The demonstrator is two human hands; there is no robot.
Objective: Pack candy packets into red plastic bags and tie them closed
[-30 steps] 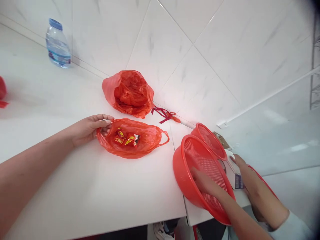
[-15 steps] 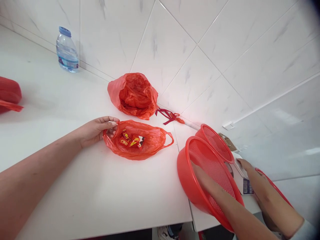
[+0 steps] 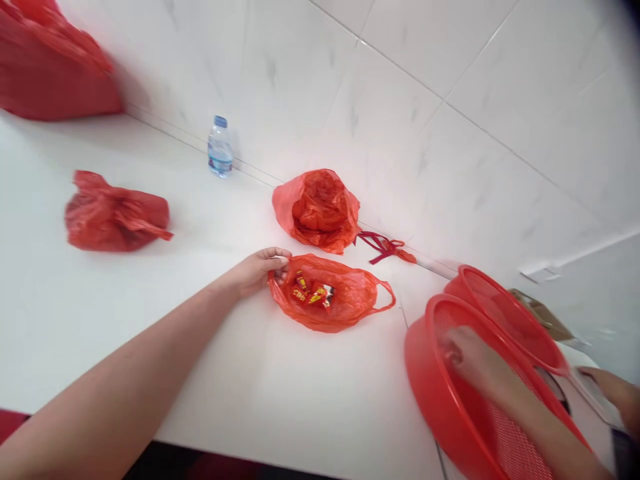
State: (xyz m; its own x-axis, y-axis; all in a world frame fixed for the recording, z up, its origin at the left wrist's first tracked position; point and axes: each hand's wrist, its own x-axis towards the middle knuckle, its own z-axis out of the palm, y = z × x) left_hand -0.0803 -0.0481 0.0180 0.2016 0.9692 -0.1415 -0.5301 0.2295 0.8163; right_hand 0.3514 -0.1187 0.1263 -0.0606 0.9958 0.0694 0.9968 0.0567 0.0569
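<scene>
My left hand (image 3: pixel 266 272) pinches the left edge of an open red plastic bag (image 3: pixel 345 320) lying on the white table. Small red-and-yellow snack packets (image 3: pixel 315 295) rest inside it. Over the front red basket (image 3: pixel 423 373), my right hand (image 3: pixel 465 353) is raised just within the rim, its fingers curled and blurred. Whatever those fingers hold, if anything, cannot be made out. Behind the open bag stands another red bag (image 3: pixel 325 207) stuffed with crumpled red plastic bags.
A water bottle (image 3: pixel 220 148) stands by the tiled wall. Leftward are a tied red bag (image 3: pixel 117 213) and a large red bag (image 3: pixel 60 73). Dark red ribbons (image 3: pixel 383 247) lie near the wall. A second red basket (image 3: pixel 510 320) and another person's hand (image 3: pixel 613 393) are at right.
The view has swung left, bringing more red bags into sight. My right hand has come up from deep in the basket to near its rim. My left hand still holds the bag edge.
</scene>
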